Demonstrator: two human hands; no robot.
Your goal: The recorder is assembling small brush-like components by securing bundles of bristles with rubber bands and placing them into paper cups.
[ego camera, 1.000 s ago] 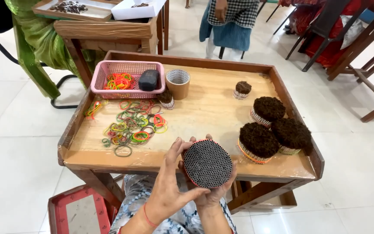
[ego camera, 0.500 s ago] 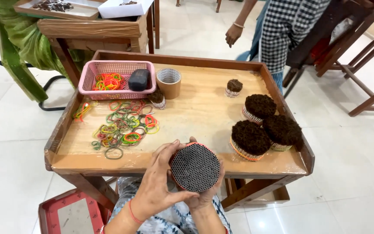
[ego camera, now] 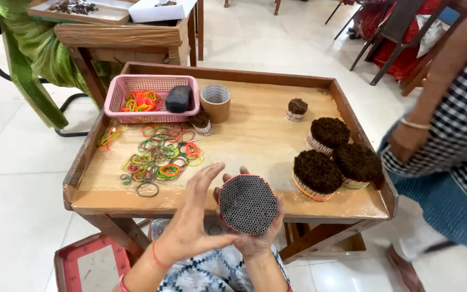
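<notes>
Head view, left to right. A red tray (ego camera: 90, 265) lies on the floor at the near left. On the wooden surface (ego camera: 255, 130), a pink basket (ego camera: 149, 98) at the far left holds coloured rubber bands and a dark block (ego camera: 178, 98); just right of it stands a cardboard tape roll (ego camera: 215, 101), with a small dark bundle (ego camera: 201, 120) in front. Loose rubber bands (ego camera: 160, 157) lie scattered nearer, left of centre.

At the near edge, the left hand (ego camera: 193, 224) has its fingers spread apart, palm pressed against the left side of the round stick bundle (ego camera: 248, 204). The right hand (ego camera: 258, 238) cups this bundle from beneath, fingers curled about its right side; the grip of both hands is closed on it. The bundle is held above the surface's near rim, its flat dotted end facing the camera.

Further right: a small bundle (ego camera: 297, 109) far back, and three large dark-topped bundles (ego camera: 337, 157) clustered near the right rim. Another person's arm (ego camera: 433, 119), in a checked sleeve, hangs at far right.
</notes>
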